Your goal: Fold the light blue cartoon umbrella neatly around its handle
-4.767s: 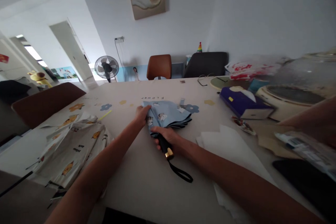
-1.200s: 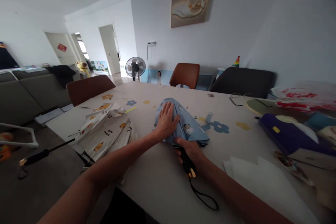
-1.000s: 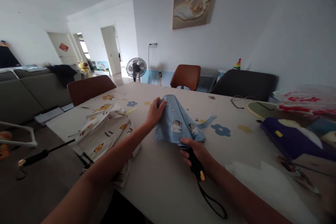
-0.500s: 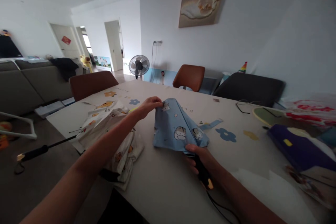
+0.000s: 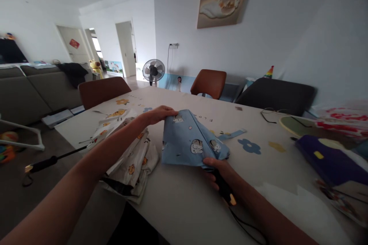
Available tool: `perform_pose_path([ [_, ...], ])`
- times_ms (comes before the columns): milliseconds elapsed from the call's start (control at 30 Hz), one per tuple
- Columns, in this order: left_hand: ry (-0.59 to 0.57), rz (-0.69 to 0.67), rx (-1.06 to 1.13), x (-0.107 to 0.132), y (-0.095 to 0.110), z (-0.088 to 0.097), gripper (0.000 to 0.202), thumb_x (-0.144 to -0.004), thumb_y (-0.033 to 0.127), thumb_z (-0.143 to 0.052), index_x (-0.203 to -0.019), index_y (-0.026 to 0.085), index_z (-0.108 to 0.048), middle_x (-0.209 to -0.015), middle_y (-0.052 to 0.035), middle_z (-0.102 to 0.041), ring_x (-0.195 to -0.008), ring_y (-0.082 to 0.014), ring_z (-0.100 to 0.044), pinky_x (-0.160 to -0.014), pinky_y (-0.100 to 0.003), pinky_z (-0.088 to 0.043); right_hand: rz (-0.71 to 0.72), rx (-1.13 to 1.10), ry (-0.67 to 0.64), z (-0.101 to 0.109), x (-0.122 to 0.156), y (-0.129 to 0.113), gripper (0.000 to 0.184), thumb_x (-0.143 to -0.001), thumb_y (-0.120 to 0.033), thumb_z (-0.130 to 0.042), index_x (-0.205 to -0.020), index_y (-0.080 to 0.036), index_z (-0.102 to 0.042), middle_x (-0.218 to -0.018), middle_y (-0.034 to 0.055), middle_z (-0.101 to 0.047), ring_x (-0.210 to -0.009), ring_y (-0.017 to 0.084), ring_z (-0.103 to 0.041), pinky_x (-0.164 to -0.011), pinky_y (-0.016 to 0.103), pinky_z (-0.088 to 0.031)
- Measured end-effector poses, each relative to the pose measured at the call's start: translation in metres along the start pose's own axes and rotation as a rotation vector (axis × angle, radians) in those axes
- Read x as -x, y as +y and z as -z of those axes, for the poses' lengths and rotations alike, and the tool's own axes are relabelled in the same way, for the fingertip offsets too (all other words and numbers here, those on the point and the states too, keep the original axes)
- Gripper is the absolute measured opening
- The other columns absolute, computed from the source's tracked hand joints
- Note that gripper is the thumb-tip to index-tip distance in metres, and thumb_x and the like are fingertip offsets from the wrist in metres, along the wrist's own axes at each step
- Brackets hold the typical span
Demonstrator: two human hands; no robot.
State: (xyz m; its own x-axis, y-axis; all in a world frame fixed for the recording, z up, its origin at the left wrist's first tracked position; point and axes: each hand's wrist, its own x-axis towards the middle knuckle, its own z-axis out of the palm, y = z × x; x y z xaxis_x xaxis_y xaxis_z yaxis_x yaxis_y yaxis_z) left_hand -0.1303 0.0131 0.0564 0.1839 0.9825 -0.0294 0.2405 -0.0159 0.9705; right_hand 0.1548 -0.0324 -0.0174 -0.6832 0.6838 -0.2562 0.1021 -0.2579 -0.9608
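A folded light-blue umbrella (image 5: 189,141) with cartoon prints lies on the white table (image 5: 178,203). My right hand (image 5: 220,172) is closed round its black handle, whose gold-tipped end and wrist strap trail toward me. My left hand (image 5: 159,114) pinches the far top corner of the blue canopy and holds a fold of fabric out to the left. The umbrella's blue closure strap (image 5: 231,134) lies loose on the table to the right.
A second white umbrella (image 5: 126,149) with yellow prints lies at the table's left edge, its black handle sticking out over the floor. A purple tissue box (image 5: 330,159), glasses (image 5: 268,113) and white paper (image 5: 301,210) sit on the right. Brown chairs (image 5: 102,90) stand around the table.
My left hand went from lying flat on the canopy to pinching its top corner and drawing a fold out leftward. The right hand kept hold of the handle.
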Motion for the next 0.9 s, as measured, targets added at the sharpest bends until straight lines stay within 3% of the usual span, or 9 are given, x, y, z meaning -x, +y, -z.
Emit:
perform_pose_path([
  [167,-0.009,0.014,-0.023,0.016,0.001,0.005,0.027,-0.066,0.040,-0.066,-0.064,0.013,-0.061,-0.061,0.0023,-0.051,-0.061,-0.0084,-0.044,-0.065,-0.025,-0.035,-0.047,-0.074,-0.073,0.001,0.000,-0.001,0.042,-0.070,-0.045,-0.052,-0.041,-0.017,-0.040,-0.034,-0.0034,-0.034,-0.026,0.008,-0.037,-0.029,0.021,-0.025],
  [467,-0.048,0.000,-0.084,0.030,-0.003,0.013,0.025,-0.071,0.039,-0.062,-0.078,0.015,-0.065,-0.082,-0.0029,-0.062,-0.081,-0.0132,-0.054,-0.083,-0.029,-0.038,-0.082,-0.101,-0.094,0.008,-0.001,0.003,0.040,-0.072,-0.045,-0.051,-0.045,-0.018,-0.041,-0.037,-0.0039,-0.034,-0.026,0.007,-0.037,-0.028,0.020,-0.026],
  [667,-0.017,0.053,0.053,0.028,-0.025,0.009,0.030,-0.069,0.042,-0.063,-0.066,0.014,-0.053,-0.066,0.0011,-0.056,-0.068,-0.0109,-0.054,-0.079,-0.031,-0.042,-0.082,-0.194,-0.041,0.004,0.001,0.000,0.031,-0.071,-0.042,-0.056,-0.057,-0.018,-0.042,-0.037,-0.0065,-0.035,-0.026,0.006,-0.033,-0.026,0.018,-0.025],
  [800,0.154,0.109,-0.048,0.022,-0.034,-0.004,0.025,-0.070,0.038,-0.060,-0.067,0.014,-0.052,-0.066,-0.0006,-0.054,-0.065,-0.0125,-0.054,-0.074,-0.033,-0.044,-0.093,-0.199,0.037,-0.003,0.003,-0.003,0.028,-0.071,-0.040,-0.060,-0.063,-0.018,-0.044,-0.037,-0.0070,-0.037,-0.027,0.006,-0.032,-0.025,0.017,-0.027],
  [900,0.504,0.064,-0.273,0.018,-0.029,-0.022,0.012,-0.070,0.026,-0.057,-0.074,0.015,-0.053,-0.075,-0.0036,-0.057,-0.075,-0.0157,-0.054,-0.075,-0.033,-0.043,-0.084,-0.189,0.081,-0.005,0.002,-0.003,0.027,-0.068,-0.037,-0.062,-0.062,-0.018,-0.043,-0.037,-0.0075,-0.037,-0.026,0.006,-0.031,-0.025,0.018,-0.028],
])
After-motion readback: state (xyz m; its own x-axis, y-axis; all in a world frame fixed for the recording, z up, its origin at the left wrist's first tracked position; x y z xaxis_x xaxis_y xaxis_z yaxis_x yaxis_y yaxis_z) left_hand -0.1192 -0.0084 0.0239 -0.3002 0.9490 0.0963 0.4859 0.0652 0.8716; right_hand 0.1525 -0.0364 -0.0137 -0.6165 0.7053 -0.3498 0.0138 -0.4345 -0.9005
